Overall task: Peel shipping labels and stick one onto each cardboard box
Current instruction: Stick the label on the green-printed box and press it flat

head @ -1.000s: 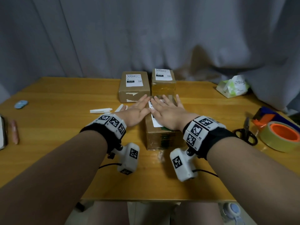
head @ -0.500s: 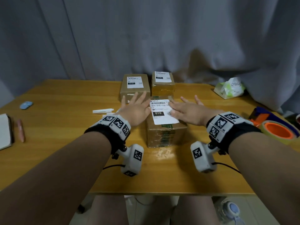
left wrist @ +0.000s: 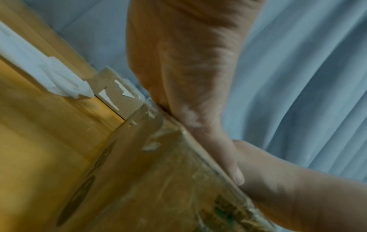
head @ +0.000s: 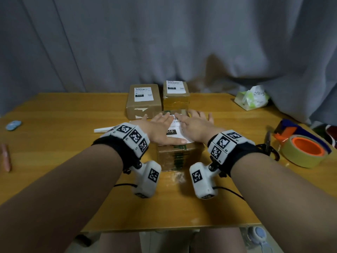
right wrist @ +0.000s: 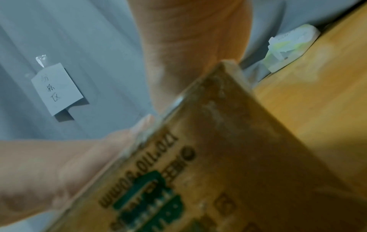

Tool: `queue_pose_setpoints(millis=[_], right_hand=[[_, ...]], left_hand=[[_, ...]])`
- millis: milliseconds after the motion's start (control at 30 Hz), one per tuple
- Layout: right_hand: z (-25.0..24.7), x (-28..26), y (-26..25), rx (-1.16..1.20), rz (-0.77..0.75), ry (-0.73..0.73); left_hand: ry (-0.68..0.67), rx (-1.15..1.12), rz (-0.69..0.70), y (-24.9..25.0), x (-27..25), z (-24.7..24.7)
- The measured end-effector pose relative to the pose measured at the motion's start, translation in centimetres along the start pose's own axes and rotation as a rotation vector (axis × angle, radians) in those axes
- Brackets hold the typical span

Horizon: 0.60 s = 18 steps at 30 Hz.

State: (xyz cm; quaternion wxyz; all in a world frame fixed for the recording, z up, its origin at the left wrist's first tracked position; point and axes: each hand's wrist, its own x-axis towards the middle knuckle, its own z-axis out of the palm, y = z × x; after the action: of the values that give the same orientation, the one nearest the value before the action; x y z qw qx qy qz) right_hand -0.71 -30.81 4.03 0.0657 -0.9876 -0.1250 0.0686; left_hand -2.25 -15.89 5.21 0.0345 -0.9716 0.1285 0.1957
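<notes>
While both flat hands, left hand (head: 158, 129) and right hand (head: 196, 126), press the label (head: 175, 131), two labelled boxes (head: 144, 103) stand behind.

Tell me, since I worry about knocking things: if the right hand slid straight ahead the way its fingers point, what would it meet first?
Probably the taped cardboard box standing just behind the near box that the right hand presses flat; the gap between the two boxes is hard to judge.
</notes>
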Motion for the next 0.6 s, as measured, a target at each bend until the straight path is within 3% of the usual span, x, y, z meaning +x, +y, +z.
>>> queue_pose_setpoints(millis=[333, 467, 600], right_hand=[[-0.7, -0.9, 1.3, -0.061, 0.040, -0.104], [-0.7, -0.8, -0.8, -0.194, -0.128, -0.015], [0.2, -1.0, -1.6, -0.115, -0.160, -0.133]], left_hand=[[0.008, -0.108, -0.029, -2.1, -1.4, 0.9], [0.055, -0.169, -0.039, -2.4, -2.0, 1.9], [0.068, -0.220, -0.044, -2.5, -2.0, 2.1]])
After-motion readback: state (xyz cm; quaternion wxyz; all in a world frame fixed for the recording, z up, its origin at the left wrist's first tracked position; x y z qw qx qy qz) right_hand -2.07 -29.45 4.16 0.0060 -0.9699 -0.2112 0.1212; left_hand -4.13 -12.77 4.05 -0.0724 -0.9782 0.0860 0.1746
